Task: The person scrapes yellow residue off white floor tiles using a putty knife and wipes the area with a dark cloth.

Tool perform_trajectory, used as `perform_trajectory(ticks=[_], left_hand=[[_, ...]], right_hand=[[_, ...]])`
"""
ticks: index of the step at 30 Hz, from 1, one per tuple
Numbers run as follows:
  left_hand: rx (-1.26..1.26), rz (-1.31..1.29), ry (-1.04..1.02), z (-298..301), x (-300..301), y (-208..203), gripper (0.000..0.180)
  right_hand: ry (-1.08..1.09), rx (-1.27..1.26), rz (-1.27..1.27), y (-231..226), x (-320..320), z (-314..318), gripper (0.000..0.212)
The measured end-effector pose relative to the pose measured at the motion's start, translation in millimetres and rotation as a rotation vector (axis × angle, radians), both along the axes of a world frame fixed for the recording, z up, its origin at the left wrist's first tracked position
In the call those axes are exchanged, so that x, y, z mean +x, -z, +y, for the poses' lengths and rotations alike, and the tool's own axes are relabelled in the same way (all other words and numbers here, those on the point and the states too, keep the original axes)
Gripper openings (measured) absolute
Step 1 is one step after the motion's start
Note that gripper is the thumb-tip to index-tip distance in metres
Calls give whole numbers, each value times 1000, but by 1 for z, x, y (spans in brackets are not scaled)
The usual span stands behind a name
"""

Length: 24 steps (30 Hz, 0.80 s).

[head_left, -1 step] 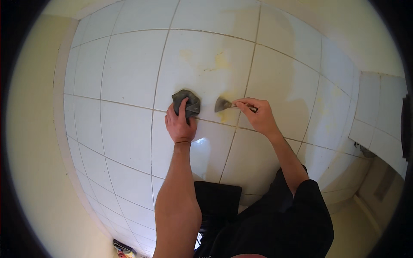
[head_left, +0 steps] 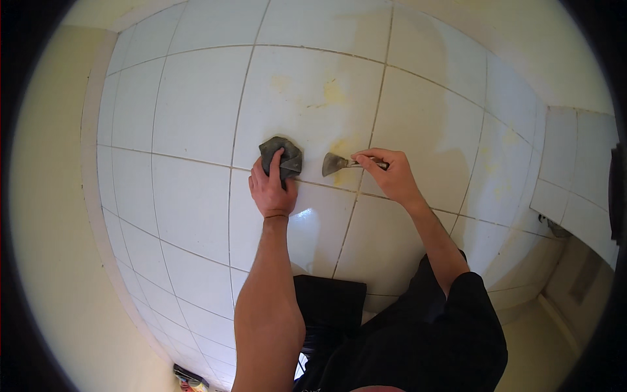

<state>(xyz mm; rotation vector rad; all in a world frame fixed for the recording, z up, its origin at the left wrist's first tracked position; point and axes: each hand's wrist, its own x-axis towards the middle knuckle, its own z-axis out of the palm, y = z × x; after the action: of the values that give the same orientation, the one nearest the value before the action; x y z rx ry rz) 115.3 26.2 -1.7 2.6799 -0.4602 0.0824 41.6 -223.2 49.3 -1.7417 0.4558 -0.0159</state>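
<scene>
My left hand (head_left: 270, 192) presses a folded dark grey cloth (head_left: 292, 159) against the white tiles (head_left: 196, 104), with its fingers over the cloth. To the right of it, my right hand (head_left: 396, 178) is closed around the handle of a scraper (head_left: 334, 164). Its flared, dull metal blade points left towards the cloth, a short gap away. The blade lies over a yellowish stain (head_left: 340, 145), which shows above and below it. Further off on the same tile are more pale yellow marks (head_left: 333, 91).
A pale wall (head_left: 49, 196) with a low skirting strip runs along the left. At the lower left lies a small dark and colourful object (head_left: 189, 377), too small to name. A tiled ledge (head_left: 568, 170) stands at the right. Fainter yellow stains (head_left: 501, 189) mark the right-hand tiles.
The scraper blade has shifted slightly left and its handle shows more clearly. My left hand and the cloth stay in nearly the same place.
</scene>
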Motion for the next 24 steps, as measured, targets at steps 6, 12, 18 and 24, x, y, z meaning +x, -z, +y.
perform_trajectory(ticks=[6,12,18,24], left_hand=[[-17,18,-7,6,1,2,64],[0,-20,-10,1,0,3,65],[-8,-5,-8,1,0,2,65],[-7,-7,-7,3,0,1,66]], right_hand=[[144,302,128,12,2,-36,16],[370,749,-78,30,7,-64,16],[458,407,-250,30,17,-71,17],[289,248,-457,21,23,-53,11]])
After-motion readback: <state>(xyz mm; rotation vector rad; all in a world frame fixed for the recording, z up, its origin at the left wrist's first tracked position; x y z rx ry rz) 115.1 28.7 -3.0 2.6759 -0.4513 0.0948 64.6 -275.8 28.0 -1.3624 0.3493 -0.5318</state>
